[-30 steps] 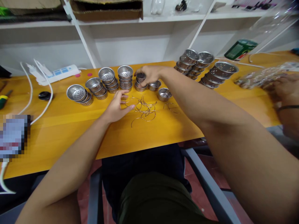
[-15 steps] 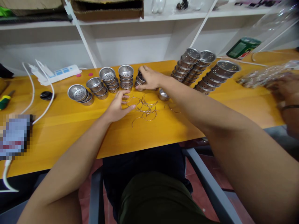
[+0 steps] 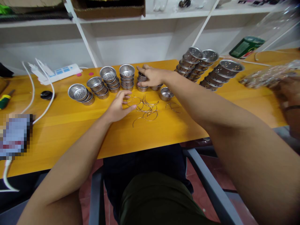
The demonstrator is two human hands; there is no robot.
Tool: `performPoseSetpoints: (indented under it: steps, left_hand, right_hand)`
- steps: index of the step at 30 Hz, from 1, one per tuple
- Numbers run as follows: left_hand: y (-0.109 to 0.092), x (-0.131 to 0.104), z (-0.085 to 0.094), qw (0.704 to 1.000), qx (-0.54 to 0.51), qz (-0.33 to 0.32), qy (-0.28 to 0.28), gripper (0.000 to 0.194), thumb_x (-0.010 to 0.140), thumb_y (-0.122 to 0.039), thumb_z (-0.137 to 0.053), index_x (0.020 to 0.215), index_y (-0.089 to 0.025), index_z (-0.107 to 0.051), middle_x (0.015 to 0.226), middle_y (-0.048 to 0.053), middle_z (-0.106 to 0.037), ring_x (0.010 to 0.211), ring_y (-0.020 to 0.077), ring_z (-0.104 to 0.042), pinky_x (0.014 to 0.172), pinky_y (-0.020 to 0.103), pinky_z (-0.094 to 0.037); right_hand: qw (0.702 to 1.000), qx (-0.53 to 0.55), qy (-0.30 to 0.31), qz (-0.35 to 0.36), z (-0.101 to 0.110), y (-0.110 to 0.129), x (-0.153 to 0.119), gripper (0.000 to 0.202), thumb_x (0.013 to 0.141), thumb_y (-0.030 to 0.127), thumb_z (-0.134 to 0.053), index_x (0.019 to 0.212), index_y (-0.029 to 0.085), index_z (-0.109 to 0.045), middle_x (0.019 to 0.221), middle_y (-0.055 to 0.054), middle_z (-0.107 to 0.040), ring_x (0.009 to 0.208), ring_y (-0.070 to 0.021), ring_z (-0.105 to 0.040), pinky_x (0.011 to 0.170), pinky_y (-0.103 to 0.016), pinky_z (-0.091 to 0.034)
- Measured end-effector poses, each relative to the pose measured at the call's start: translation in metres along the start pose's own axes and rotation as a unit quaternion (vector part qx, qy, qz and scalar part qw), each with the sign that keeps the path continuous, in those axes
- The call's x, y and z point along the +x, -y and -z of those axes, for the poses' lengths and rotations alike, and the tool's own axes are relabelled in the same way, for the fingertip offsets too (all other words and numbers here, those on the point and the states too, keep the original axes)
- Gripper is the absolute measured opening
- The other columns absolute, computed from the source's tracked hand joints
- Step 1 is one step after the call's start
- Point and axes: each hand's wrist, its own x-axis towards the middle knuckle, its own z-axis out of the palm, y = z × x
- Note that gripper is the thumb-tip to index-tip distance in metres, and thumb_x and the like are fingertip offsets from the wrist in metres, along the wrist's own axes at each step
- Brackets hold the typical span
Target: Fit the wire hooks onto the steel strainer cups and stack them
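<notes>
My right hand [image 3: 153, 76] is at a short stack of perforated metal cups [image 3: 142, 88], thumb across its front and fingers over its far side; the palm hides most of it. Another stack [image 3: 156, 87] is partly covered by that hand's wrist. My left hand [image 3: 118, 107] rests on the table with fingers apart, holding nothing, just left of a loose pile of thin curved metal wires [image 3: 147, 109]. A single metal cup [image 3: 166, 94] stands right of the wires, under my right forearm. Left of my right hand is a neat stack of perforated cups [image 3: 127, 78].
More cup stacks [image 3: 107, 75] stand to the left, and tall leaning stacks [image 3: 220, 75] to the right. A power strip [image 3: 62, 74], a black cap [image 3: 46, 95] and a blurred-out phone [image 3: 16, 136] lie left. At far right, another person's hand [image 3: 287, 90] is by plastic bags [image 3: 264, 75].
My right hand has shifted slightly up and right over its stack, with the fingers straighter, and the stack looks more upright. My left hand has stayed in place.
</notes>
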Motion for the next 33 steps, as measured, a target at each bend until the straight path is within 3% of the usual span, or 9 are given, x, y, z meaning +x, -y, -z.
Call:
performPoseSetpoints:
  steps: [5, 12, 17, 22, 33]
  left_hand:
    - [-0.001, 0.000, 0.000, 1.000, 0.003, -0.003, 0.006, 0.063, 0.104, -0.040, -0.098, 0.159, -0.030, -0.069, 0.168, 0.015, -0.073, 0.149, 0.0323, -0.082, 0.119, 0.051, -0.077]
    - [0.002, 0.001, 0.000, 1.000, 0.009, -0.004, 0.003, 0.062, 0.104, -0.042, -0.098, 0.158, -0.030, -0.070, 0.168, 0.015, -0.074, 0.147, 0.0320, -0.082, 0.118, 0.050, -0.077]
    - [0.001, 0.000, 0.000, 1.000, 0.008, -0.002, 0.005, 0.060, 0.106, -0.043, -0.097, 0.158, -0.029, -0.070, 0.166, 0.016, -0.075, 0.147, 0.0319, -0.082, 0.119, 0.051, -0.076]
    - [0.000, 0.000, 0.000, 1.000, 0.005, -0.004, 0.004, 0.060, 0.105, -0.040, -0.098, 0.157, -0.030, -0.072, 0.165, 0.014, -0.076, 0.149, 0.0319, -0.082, 0.121, 0.052, -0.076]
    - [-0.001, 0.000, 0.001, 1.000, 0.013, -0.004, 0.009, 0.059, 0.105, -0.040, -0.097, 0.157, -0.029, -0.072, 0.165, 0.014, -0.077, 0.148, 0.0315, -0.083, 0.120, 0.050, -0.076]
  right_hand:
    - [1.000, -0.014, 0.011, -0.004, -0.002, 0.000, 0.003, 0.124, 0.088, 0.076, -0.094, 0.193, 0.019, -0.063, 0.186, -0.026, -0.067, 0.176, -0.0614, -0.063, 0.149, -0.072, -0.055]
    - [0.999, -0.020, 0.016, -0.031, -0.001, 0.011, 0.001, 0.133, 0.089, 0.074, -0.098, 0.198, 0.013, -0.053, 0.187, -0.030, -0.062, 0.170, -0.0603, -0.068, 0.151, -0.070, -0.053]
    - [0.999, 0.012, 0.007, -0.031, 0.001, 0.014, 0.002, 0.114, 0.083, 0.075, -0.107, 0.180, 0.026, -0.072, 0.173, -0.021, -0.074, 0.156, -0.0542, -0.077, 0.145, -0.068, -0.059]
    - [1.000, -0.018, 0.006, -0.014, -0.004, 0.013, 0.001, 0.101, 0.093, 0.069, -0.097, 0.180, 0.024, -0.069, 0.176, -0.022, -0.072, 0.156, -0.0537, -0.077, 0.142, -0.068, -0.060]
    - [1.000, -0.019, 0.013, -0.021, -0.005, 0.024, -0.001, 0.122, 0.096, 0.079, -0.096, 0.194, 0.020, -0.054, 0.187, -0.029, -0.062, 0.165, -0.0591, -0.070, 0.145, -0.073, -0.056]
